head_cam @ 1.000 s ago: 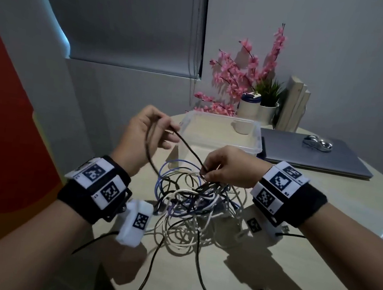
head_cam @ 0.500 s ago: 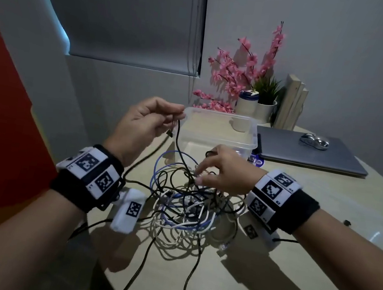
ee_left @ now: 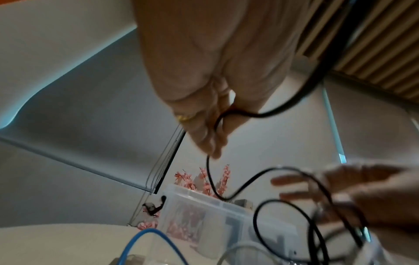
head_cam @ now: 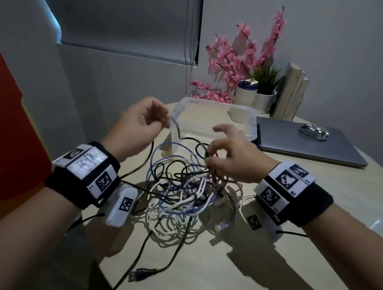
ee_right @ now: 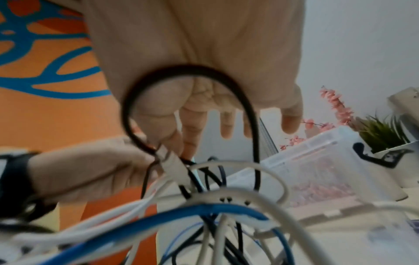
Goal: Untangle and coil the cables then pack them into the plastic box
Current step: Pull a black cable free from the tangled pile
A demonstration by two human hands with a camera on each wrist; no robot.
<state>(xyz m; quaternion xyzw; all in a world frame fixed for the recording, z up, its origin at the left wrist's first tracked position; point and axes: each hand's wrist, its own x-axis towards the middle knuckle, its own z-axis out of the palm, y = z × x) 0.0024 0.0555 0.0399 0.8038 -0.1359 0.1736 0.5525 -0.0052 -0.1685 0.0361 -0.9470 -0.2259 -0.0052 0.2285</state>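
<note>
The cables (head_cam: pixel 180 187), thin black, white and blue loops, lay knotted on the table (head_cam: pixel 267 264) before the box (head_cam: pixel 214 113). The left hand (head_cam: pixel 137 125) pinched a black cable (head_cam: pixel 186 139); the right hand (head_cam: pixel 232 157) pinched its loop, other fingers spread.

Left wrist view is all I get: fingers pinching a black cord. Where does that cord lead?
Observer: The head view shows the black cable running from the left hand down into a tangle of white, blue and black cables on the table.
Operator: And that blurry other hand?
Observer: The right hand pinches a loop of black cable just above the tangle.
Operator: Anything in the box yet?
Observer: From above, no cable lies in the plastic box.
</note>
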